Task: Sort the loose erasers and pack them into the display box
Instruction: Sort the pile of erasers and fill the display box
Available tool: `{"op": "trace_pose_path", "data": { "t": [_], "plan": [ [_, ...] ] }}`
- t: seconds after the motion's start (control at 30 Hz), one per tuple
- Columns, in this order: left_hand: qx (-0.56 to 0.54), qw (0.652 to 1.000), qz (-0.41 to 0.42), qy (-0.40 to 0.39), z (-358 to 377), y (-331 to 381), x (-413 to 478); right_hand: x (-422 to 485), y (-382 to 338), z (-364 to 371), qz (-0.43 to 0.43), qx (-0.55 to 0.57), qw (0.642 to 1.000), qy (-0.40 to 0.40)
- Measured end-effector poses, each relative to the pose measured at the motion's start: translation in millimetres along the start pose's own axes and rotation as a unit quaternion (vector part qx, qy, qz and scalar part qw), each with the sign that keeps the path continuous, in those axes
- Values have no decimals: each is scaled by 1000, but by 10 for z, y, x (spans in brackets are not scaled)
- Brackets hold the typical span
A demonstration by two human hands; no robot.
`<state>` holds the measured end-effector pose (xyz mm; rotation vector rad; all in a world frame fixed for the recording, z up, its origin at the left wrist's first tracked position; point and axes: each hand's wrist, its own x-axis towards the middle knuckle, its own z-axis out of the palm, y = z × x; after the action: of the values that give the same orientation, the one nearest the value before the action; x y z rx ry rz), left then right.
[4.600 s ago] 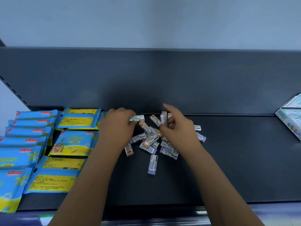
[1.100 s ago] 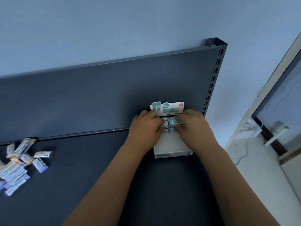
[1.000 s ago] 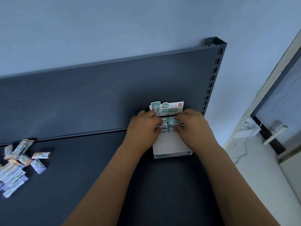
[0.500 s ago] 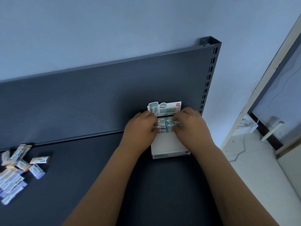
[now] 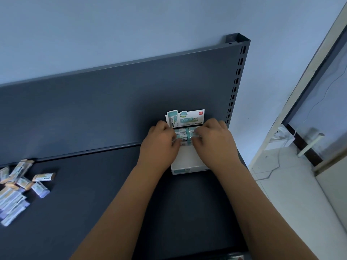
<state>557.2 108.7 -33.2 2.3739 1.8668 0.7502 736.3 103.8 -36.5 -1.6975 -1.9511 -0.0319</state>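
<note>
The left hand (image 5: 159,143) and right hand (image 5: 216,141) meet over the back half of the display box (image 5: 187,163), both knuckles-up with the fingers curled down. The left fingers close on the left ends of the teal-banded erasers (image 5: 185,136) packed there, and the right fingers close on their right ends, so the two hands hold the short stack between them; the thumbs are hidden under the palms. These erasers lie crosswise in rows at the rear of the box, just below its upright printed header card (image 5: 187,118). The front half of the box shows a bare white floor, and its low front wall carries a teal strip. The box sits on the dark shelf (image 5: 93,212) at the far right, pushed against the dark back panel (image 5: 112,109) and near the slotted upright (image 5: 237,76) at the panel's right edge. Both bare forearms reach in from the lower edge of the view. Well apart, at the left edge of the shelf, the loose erasers (image 5: 18,184) lie in a jumbled heap, with sleeves showing orange and purple ends. Behind the shelf is a pale blue wall (image 5: 112,25); to the right are a light tiled floor (image 5: 281,194) and a door frame (image 5: 308,87).
</note>
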Motion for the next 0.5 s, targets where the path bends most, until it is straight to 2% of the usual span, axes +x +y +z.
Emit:
{"op": "trace_pose_path", "data": {
  "t": [0.13,0.23,0.37,0.5],
  "plan": [
    [-5,1000,-3,-12,-134,10,-113,-160,-199,-145,26,83,996,-25],
    [-16,999,-48,-15,-261,-53,-334,-323,-359,-200,42,150,987,-43],
    [39,994,-81,-65,-409,-218,-607,-467,-568,-186,44,165,983,-65],
    [29,993,-97,-52,-550,-389,-709,-540,-792,-140,35,172,983,-58]
  ]
}}
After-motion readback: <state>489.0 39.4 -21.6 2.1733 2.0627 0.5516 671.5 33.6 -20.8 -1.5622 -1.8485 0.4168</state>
